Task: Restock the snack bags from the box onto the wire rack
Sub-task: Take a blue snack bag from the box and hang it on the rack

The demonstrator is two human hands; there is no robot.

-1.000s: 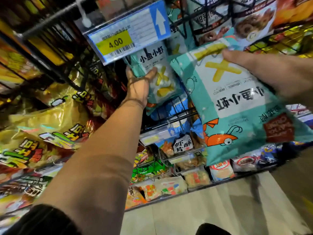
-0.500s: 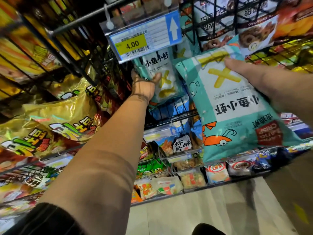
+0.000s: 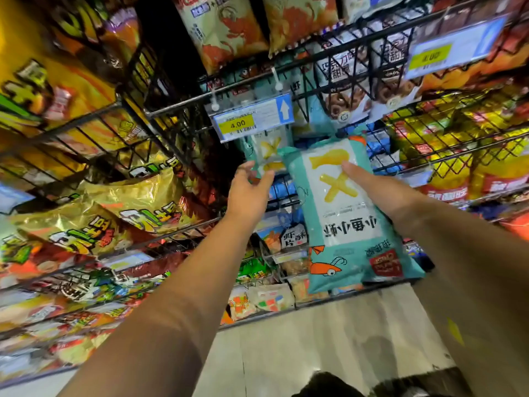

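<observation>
Head view: your right grip clamps the teal-and-white plastic snack bag, long axis pointing up-away — its black wire rack slot lies just up-left, beside your left grip, fingers apart.

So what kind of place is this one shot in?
Most likely a shop's snack aisle: a black wire rack packed with gold snack bags, a hanging price tag reading 4.00, and the right hand holding a teal snack bag up towards it.
</observation>
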